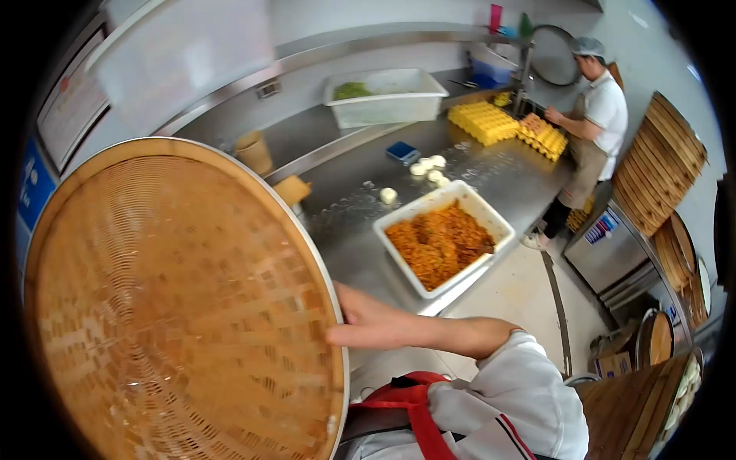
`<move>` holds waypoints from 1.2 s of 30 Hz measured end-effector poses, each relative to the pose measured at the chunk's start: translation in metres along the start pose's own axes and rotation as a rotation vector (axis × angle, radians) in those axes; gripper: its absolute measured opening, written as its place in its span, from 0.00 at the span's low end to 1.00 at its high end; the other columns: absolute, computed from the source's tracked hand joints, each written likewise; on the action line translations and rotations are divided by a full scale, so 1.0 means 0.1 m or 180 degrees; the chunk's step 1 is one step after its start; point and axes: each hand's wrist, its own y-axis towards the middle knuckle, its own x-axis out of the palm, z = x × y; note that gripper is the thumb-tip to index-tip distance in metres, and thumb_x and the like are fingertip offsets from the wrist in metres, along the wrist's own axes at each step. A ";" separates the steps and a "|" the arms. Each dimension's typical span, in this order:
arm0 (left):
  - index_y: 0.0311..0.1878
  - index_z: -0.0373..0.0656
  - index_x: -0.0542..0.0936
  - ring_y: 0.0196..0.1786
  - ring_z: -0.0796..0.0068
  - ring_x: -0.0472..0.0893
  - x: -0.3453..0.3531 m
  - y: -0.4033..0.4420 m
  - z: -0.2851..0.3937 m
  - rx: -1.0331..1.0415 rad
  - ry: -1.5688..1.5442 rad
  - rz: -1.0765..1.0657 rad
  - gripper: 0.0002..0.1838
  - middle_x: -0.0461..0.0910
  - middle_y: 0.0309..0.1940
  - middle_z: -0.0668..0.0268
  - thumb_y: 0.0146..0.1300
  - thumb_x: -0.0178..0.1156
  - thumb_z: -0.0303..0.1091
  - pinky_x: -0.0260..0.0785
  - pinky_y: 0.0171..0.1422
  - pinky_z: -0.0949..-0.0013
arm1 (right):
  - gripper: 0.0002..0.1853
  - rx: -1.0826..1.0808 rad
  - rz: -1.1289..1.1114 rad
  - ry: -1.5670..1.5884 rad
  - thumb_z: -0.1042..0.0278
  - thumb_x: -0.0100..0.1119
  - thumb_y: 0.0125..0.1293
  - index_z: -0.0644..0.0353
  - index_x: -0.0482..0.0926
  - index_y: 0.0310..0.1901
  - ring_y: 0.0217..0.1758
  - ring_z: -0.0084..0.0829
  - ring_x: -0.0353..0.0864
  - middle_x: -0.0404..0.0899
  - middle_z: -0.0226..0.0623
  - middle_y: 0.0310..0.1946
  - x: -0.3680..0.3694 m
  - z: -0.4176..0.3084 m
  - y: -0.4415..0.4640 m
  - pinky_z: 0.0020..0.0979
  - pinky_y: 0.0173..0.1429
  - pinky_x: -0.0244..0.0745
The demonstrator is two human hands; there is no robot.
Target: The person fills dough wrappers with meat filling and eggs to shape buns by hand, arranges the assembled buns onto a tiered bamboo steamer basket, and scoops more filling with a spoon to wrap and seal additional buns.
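A large round woven bamboo tray (pixel 184 307) with a pale rim fills the left of the view, tilted up close to the camera. My right hand (pixel 368 318) grips its right edge, thumb on the near face and the other fingers behind the rim. My left hand does not show. Beyond the tray, a white tub (pixel 502 230) of orange-red shredded filling (pixel 441 241) stands on the steel table (pixel 345 245). Several white dough pieces (pixel 435 162) lie behind the tub, with a single dough piece (pixel 389 195) to their left.
A blue scale (pixel 402 152), a white bin (pixel 387 111) with greens, and yellow egg trays (pixel 483 123) stand farther back. A person (pixel 602 115) in a cap and apron works at the far end. Stacked wooden boards (pixel 659 165) lean at the right.
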 end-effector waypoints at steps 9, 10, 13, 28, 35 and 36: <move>0.65 0.35 0.63 0.58 0.65 0.73 1.74 -0.70 -0.59 -0.0716 0.0120 -0.1465 0.33 0.72 0.57 0.60 0.53 0.55 0.30 0.65 0.63 0.63 | 0.35 0.0634 0.1614 0.0469 0.61 0.56 0.58 0.74 0.59 0.63 0.57 0.29 0.71 0.72 0.44 0.56 -1.49 -0.13 -2.40 0.31 0.60 0.68; 0.66 0.35 0.63 0.58 0.65 0.73 1.94 -0.78 -0.67 -0.0789 0.0129 -0.1655 0.33 0.72 0.57 0.60 0.54 0.55 0.31 0.65 0.63 0.63 | 0.34 0.0843 0.1902 0.0314 0.63 0.55 0.57 0.74 0.61 0.62 0.55 0.28 0.72 0.73 0.43 0.55 -1.63 -0.16 -2.64 0.30 0.58 0.69; 0.66 0.36 0.62 0.59 0.66 0.73 2.66 -0.86 -1.05 -0.0976 0.0194 -0.2233 0.34 0.72 0.57 0.61 0.54 0.55 0.30 0.64 0.63 0.65 | 0.30 0.1372 0.2869 -0.0047 0.67 0.53 0.55 0.74 0.65 0.59 0.48 0.27 0.74 0.76 0.42 0.49 -1.89 -0.27 -3.27 0.29 0.53 0.70; 0.63 0.34 0.57 0.48 0.66 0.74 6.33 -2.06 -2.99 -0.1791 0.0254 -0.4584 0.40 0.71 0.47 0.56 0.39 0.56 0.24 0.73 0.48 0.66 | 0.15 0.1556 0.5226 0.0007 0.62 0.52 0.58 0.67 0.72 0.37 0.29 0.26 0.78 0.76 0.35 0.28 -3.10 0.04 -5.17 0.29 0.37 0.79; 0.37 0.37 0.64 0.18 0.78 0.67 7.24 -2.34 -3.57 -0.2581 0.0256 -0.5097 0.18 0.66 0.22 0.69 0.38 0.53 0.21 0.59 0.17 0.75 | 0.19 0.1713 0.5482 -0.0106 0.62 0.46 0.61 0.73 0.76 0.39 0.32 0.36 0.83 0.81 0.46 0.32 -3.69 0.15 -5.19 0.33 0.34 0.83; 0.34 0.37 0.65 0.17 0.78 0.66 7.36 -2.37 -3.76 -0.2692 0.0165 -0.5330 0.16 0.66 0.20 0.69 0.38 0.53 0.20 0.58 0.17 0.74 | 0.20 0.1670 0.5487 -0.0135 0.61 0.46 0.62 0.74 0.75 0.41 0.33 0.37 0.84 0.81 0.47 0.34 -3.77 0.19 -5.18 0.34 0.35 0.84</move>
